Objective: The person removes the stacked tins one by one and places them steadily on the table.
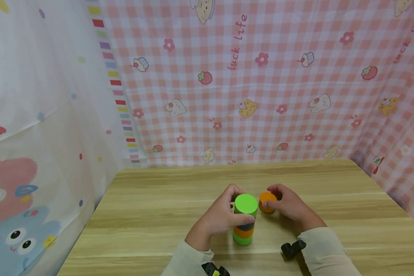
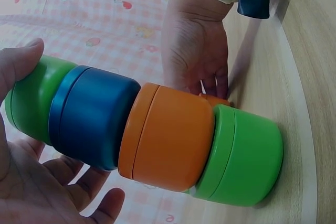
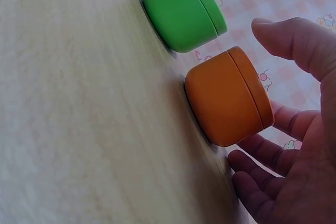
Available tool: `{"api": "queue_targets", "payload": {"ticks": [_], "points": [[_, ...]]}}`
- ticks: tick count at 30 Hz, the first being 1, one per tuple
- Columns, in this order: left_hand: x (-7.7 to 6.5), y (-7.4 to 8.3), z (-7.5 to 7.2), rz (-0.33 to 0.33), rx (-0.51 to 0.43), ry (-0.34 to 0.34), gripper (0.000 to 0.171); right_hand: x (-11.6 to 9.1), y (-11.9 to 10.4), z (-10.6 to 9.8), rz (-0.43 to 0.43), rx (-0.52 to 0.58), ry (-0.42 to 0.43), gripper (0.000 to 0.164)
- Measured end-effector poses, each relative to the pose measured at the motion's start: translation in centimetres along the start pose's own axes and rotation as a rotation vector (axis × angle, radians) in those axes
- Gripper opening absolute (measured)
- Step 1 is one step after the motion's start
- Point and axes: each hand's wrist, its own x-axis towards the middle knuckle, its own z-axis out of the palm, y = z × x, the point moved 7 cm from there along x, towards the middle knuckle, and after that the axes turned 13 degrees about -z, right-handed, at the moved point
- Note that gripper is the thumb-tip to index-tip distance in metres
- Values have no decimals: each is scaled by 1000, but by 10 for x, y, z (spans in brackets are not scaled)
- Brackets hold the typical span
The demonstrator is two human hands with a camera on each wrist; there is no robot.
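Note:
My left hand [image 1: 219, 218] grips the top green jar [image 1: 246, 204] of an upright stack of small lidded jars. Below it come a dark blue jar [image 2: 94, 116], an orange jar [image 2: 168, 137] and another green jar [image 2: 239, 156], whose base appears to meet the table. To the right, a separate orange jar [image 3: 226, 98] stands on the table. My right hand [image 1: 289, 205] reaches around it; in the right wrist view the thumb is apart from the jar and the fingers are behind it. Beside that jar, the right wrist view shows a green jar [image 3: 184, 11] with nothing visible on its lid.
The wooden table [image 1: 141, 214] extends to both sides of my hands. A pink checked cloth [image 1: 227, 96] hangs behind it, and a white cartoon cloth [image 1: 55, 115] hangs at left. Black devices are worn at both wrists, the right one [image 1: 293, 249] standing out over the table.

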Motion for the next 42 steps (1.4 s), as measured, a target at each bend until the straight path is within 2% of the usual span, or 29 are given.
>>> {"api": "queue_targets", "payload": {"ticks": [11,42], "points": [[0,1,-1,6,8,8,45,0,-1,-2,5,-5,7,66],[0,0,-1,24,-27,-25,47,0,-1,-1,22,-21,23,67]]}}
